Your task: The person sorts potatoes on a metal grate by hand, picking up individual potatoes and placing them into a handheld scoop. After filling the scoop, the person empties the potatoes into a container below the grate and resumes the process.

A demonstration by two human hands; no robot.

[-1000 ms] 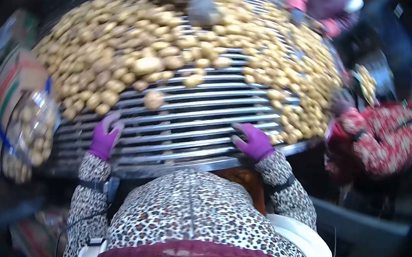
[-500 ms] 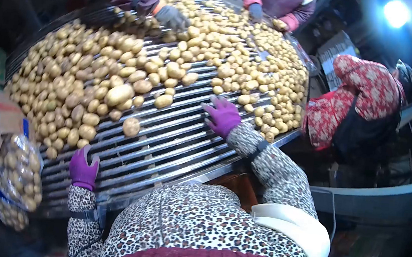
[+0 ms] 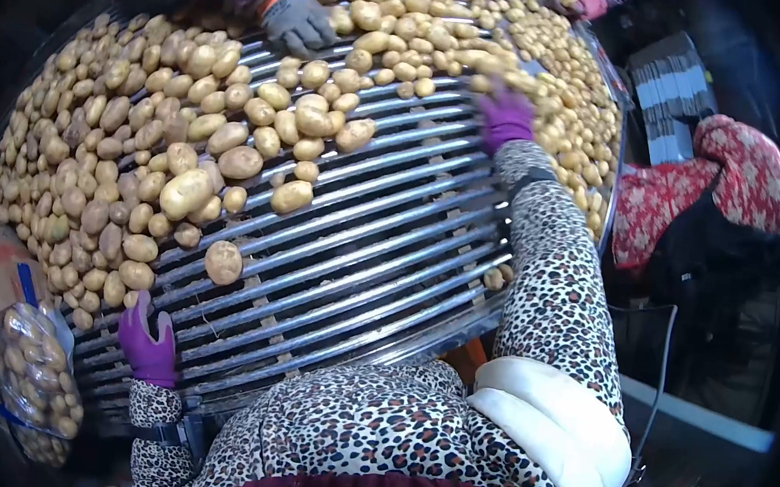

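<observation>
One wide roller table (image 3: 362,241) of steel bars fills the dim hall, with potatoes (image 3: 136,153) heaped over its far and left parts. Past its right edge bends a person in red florals (image 3: 744,174), and off its near-left corner hangs a clear bag of potatoes (image 3: 34,383). At its far right the blurred, purple-gloved right hand (image 3: 506,116) meets the potatoes, its grip impossible to tell; the left hand (image 3: 147,344) rests with fingers spread on the near-left bars.

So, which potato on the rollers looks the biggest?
The pale oval potato at the near edge of the heap, plainly bulkier than its neighbours. It lies just up the rollers from the lone potato above your left hand.
</observation>
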